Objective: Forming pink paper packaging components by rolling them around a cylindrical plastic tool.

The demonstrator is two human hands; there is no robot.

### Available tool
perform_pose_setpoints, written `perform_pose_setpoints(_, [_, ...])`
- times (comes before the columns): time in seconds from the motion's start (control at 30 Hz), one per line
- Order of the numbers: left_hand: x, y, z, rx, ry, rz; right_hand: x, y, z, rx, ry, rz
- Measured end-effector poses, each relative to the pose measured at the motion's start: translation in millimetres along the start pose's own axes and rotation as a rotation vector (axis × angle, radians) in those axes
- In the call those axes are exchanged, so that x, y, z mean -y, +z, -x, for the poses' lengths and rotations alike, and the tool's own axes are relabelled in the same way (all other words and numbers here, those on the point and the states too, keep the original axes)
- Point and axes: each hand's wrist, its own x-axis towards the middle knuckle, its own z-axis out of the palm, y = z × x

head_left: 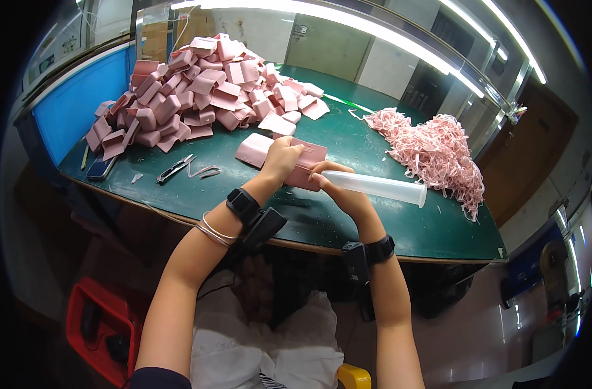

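Note:
My left hand (281, 161) is closed on a pink molded piece (309, 153), holding it just above the front part of the table. My right hand (348, 194) has its fingers wrapped round one end of a translucent white tube (380, 187), which sticks out to the right. Its fingertips meet the lower right edge of the pink piece, and whatever lies under them is hidden. Beside my left hand, another pink piece (253, 149) rests on the table.
A big heap of pink pieces (198, 91) covers the back left of the green table (244, 194). Curly pink trimmings (432, 146) pile up on the right. Near the front left lie a small cutter (176, 168), a pink strip (205, 172) and a phone (102, 168). A red stool (101, 324) stands below.

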Motion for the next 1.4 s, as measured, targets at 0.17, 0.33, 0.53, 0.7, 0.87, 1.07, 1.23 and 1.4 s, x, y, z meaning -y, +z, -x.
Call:
perform_pose_setpoints(0.17, [1.3, -0.8, -0.8, -0.002, -0.005, 0.019, -4.8, 0.7, -0.3, 0.003, -0.014, 0.015])
perform_pose_setpoints(0.33, [-0.2, -2.0, 0.2, 0.008, -0.002, -0.004, -5.4, 2.1, -0.8, -0.016, -0.035, 0.026])
perform_pose_setpoints(0.53, [-8.8, 4.7, 2.7, 0.054, 0.005, 0.015, -10.0, -4.7, -4.1, -0.080, -0.219, 0.280])
perform_pose_setpoints(0.7, [-6.2, 7.8, 5.0, 0.219, 0.137, 0.037, -14.7, -5.6, -6.6, -0.265, -0.335, 0.288])
perform_pose_setpoints(0.87, [-6.0, 8.0, 4.9, 0.296, 0.280, -0.041, -15.7, -6.4, -8.1, -0.324, -0.297, 0.350])
perform_pose_setpoints(1.07, [-19.6, 12.0, 12.7, 0.235, 0.263, -0.037, -11.6, -11.0, -5.2, -0.344, -0.147, 0.126])
perform_pose_setpoints(1.23, [-18.3, 3.4, 9.4, 0.151, 0.150, 0.268, -4.9, -10.9, -1.7, -0.307, -0.021, -0.272])
perform_pose_setpoints(1.4, [-16.1, -14.6, 1.0, -0.016, 0.095, 0.358, -1.7, -15.5, -3.1, -0.293, -0.199, -0.626])
